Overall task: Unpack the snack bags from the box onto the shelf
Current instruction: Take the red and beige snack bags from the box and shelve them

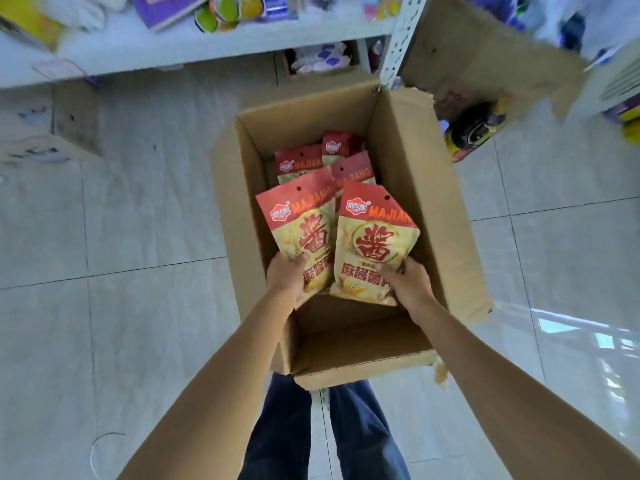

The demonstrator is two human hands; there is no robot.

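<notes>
Over the open cardboard box (408, 174) on the tiled floor, the left hand (287, 277) grips one red-and-cream snack bag (304, 223) by its bottom; at its 3 o'clock, the right hand (408, 284) clasps a second bag (372, 244). More bags (301, 162) lie inside toward 12 o'clock, below the white shelf (242, 43).

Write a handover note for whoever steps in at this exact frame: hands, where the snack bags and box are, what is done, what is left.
Left hand: shut on the left snack bag, gripped at its lower end.
Right hand: shut on the right snack bag, also by the lower end.
Both bags are held over the open cardboard box, which stands on the tiled floor in front of the shelf.
At least three more bags lie deeper in the box.
Done: two bags picked up. None of these bags shows on the visible part of the shelf.
Left: put these two on the shelf, then empty the box.
</notes>
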